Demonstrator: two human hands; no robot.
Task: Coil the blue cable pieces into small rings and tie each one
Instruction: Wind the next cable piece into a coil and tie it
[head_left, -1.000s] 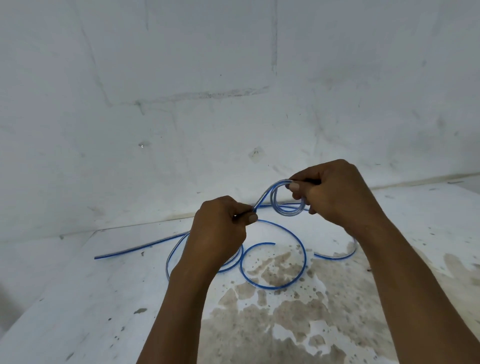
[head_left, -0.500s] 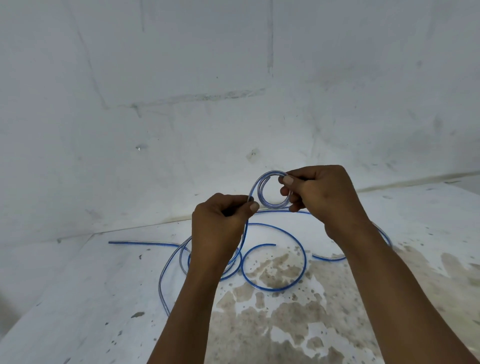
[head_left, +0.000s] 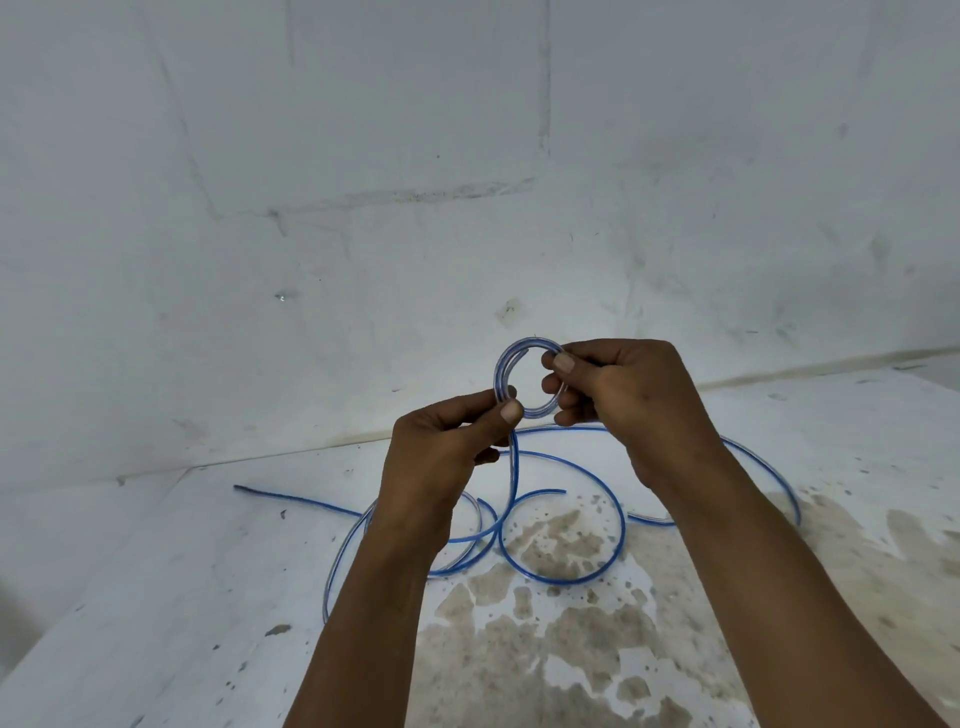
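We take the small ring (head_left: 527, 376) of blue cable held up in front of the white wall (head_left: 363, 156) as our landmark. Far to its lower left, a loose cable end (head_left: 291, 500) lies on the white floor (head_left: 156, 597), running in toward a tangle of wide loops (head_left: 467, 545) directly below the ring. Just left of and below the ring we see our left hand (head_left: 441, 457), fingers curled, its thumb (head_left: 506, 413) and forefinger pressed together and pinching the ring's lower left edge. From that pinch a strand (head_left: 514, 467) drops straight down to the loops on the floor. The ring itself is a couple of turns of cable, standing roughly upright, lifted clear of the floor. Touching its right side is our right hand (head_left: 634, 395), fingers curled and close together, thumb and forefinger gripping the ring's right edge, with the lower fingers tucked under it. Below the ring and to the right, a larger loop (head_left: 613, 519) lies over a brown stained patch (head_left: 571, 649) of floor, and farther right another strand (head_left: 779, 483) arcs away behind the right forearm.
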